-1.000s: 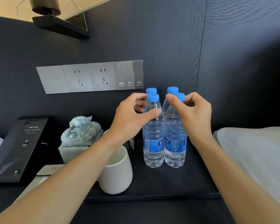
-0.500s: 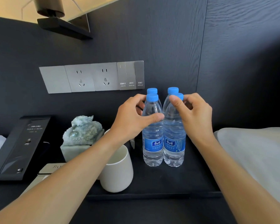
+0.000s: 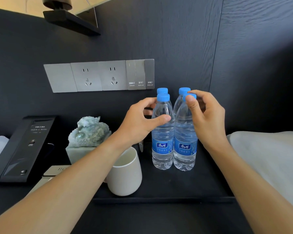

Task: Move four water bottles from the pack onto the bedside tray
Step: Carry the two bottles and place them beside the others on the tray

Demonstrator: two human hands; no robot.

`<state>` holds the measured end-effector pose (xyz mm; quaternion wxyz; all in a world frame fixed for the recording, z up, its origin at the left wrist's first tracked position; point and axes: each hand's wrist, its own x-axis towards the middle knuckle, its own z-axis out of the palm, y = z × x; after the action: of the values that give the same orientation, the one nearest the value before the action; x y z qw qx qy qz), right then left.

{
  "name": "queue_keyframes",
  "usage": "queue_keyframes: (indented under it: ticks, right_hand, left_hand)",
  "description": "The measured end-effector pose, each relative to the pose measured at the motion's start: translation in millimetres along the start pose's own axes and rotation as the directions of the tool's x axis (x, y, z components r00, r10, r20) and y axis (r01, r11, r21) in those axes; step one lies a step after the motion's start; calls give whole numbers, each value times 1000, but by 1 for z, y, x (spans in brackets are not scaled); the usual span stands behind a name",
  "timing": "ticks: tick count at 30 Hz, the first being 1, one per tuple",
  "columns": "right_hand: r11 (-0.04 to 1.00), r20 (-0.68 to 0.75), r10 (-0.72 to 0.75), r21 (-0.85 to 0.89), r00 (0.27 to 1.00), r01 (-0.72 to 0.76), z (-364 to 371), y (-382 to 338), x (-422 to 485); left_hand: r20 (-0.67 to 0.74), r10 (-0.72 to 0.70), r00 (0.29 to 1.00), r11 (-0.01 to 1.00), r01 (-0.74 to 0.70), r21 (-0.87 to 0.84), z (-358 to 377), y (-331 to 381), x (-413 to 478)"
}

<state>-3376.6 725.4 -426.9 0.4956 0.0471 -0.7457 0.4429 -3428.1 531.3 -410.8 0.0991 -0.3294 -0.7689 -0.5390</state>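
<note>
Two clear water bottles with blue caps and blue labels stand upright side by side on the black bedside tray. My left hand grips the shoulder of the front left bottle, thumb in front and fingers behind. My right hand pinches the neck of the front right bottle, just under its cap. Directly behind them stand two more bottles, mostly hidden, showing the rear left cap and the rear right cap. No pack is in view.
A white mug stands on the tray's left part, under my left forearm. Left of the tray are a pale green stone ornament and a black console. White bedding lies to the right. A socket panel sits on the dark wall.
Both front bottles have been turned a little, so their labels now face me squarely. My right thumb has slid up toward the cap. The bottles stay in the same place on the tray.
</note>
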Motion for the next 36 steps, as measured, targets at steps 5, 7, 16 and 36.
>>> queue_keyframes:
  ticks: [5, 7, 16, 36]
  right_hand:
    - [999, 15, -29, -17, 999, 29, -1, 2, 0]
    - [998, 29, -45, -38, 999, 46, -2, 2, 0]
    - [999, 57, -15, -33, 998, 17, -1, 2, -1]
    - [996, -7, 90, -26, 996, -90, 0, -7, -5]
  left_hand:
    - [-13, 3, 1000, 1000, -3, 24, 2, 2, -2]
    - [-14, 3, 1000, 1000, -3, 15, 2, 2, -4]
    - [2, -9, 1000, 999, 9, 34, 3, 3, -6]
    - [5, -37, 999, 999, 37, 27, 3, 3, -9]
